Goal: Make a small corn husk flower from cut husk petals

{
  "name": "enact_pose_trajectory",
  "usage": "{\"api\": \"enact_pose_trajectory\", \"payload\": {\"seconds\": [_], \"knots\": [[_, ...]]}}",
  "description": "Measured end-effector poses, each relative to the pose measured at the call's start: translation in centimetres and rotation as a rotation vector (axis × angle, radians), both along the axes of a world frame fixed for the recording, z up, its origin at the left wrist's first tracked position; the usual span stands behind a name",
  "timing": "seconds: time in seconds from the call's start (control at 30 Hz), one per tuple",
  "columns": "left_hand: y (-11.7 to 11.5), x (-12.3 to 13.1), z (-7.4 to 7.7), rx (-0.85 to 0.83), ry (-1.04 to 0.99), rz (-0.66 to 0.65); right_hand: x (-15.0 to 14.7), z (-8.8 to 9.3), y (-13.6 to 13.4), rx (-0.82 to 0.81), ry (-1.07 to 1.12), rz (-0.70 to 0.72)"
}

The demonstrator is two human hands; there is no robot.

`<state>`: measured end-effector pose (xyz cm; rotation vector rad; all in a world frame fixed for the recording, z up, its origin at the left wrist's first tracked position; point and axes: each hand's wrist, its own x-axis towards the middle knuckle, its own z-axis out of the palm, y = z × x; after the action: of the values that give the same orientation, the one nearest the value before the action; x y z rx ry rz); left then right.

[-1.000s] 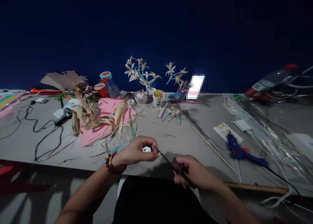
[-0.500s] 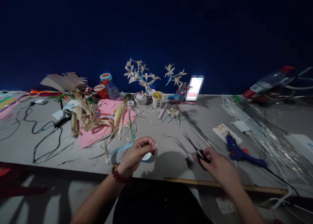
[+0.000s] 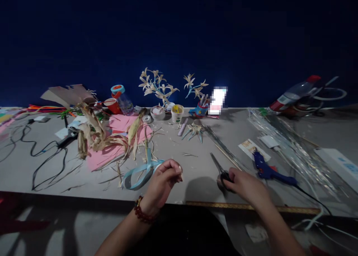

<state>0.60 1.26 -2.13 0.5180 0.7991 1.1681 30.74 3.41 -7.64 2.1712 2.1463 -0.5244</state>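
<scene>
My right hand (image 3: 246, 185) grips the black handles of a pair of scissors (image 3: 216, 163), low over the grey table, with the blades pointing away and close together. My left hand (image 3: 166, 179) is closed in a pinch; what sits between its fingertips, if anything, is too small to make out. Beside that hand, a loop of light blue ribbon (image 3: 134, 171) lies on the table. Several small blue-stemmed flower pieces (image 3: 194, 132) rest farther back, near a pale purple stick (image 3: 183, 127).
Dried corn husks (image 3: 95, 136) cover pink paper (image 3: 103, 159) on the left. A blue glue gun (image 3: 272, 172) and plastic-wrapped bundles (image 3: 296, 151) lie to the right. Husk flowers (image 3: 156, 85), a tub (image 3: 177, 116) and a lit phone (image 3: 218, 100) stand along the back.
My right hand has lowered the scissors toward the table, and their blades have come closer together. My left hand stays pinched and has shifted slightly right. The whole view has slid a little left.
</scene>
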Motion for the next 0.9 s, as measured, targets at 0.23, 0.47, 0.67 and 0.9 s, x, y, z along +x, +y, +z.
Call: {"api": "enact_pose_trajectory", "payload": {"seconds": [0.23,0.47,0.67,0.9], "knots": [[-0.5,0.8,-0.1,-0.029,-0.027,0.049,-3.3,3.7,-1.3,0.046,0.577,0.074],[-1.0,1.2,-0.9,0.039,0.067,0.092,-13.7,5.8,-2.4,0.021,1.178,0.143],[-0.6,-2.8,-2.1,0.437,0.78,0.405,-13.9,5.2,-2.0,-0.306,1.46,-0.005],[-0.9,-3.9,-2.0,0.503,0.703,0.097,-13.9,4.5,-1.9,-0.349,1.526,-0.07]]}}
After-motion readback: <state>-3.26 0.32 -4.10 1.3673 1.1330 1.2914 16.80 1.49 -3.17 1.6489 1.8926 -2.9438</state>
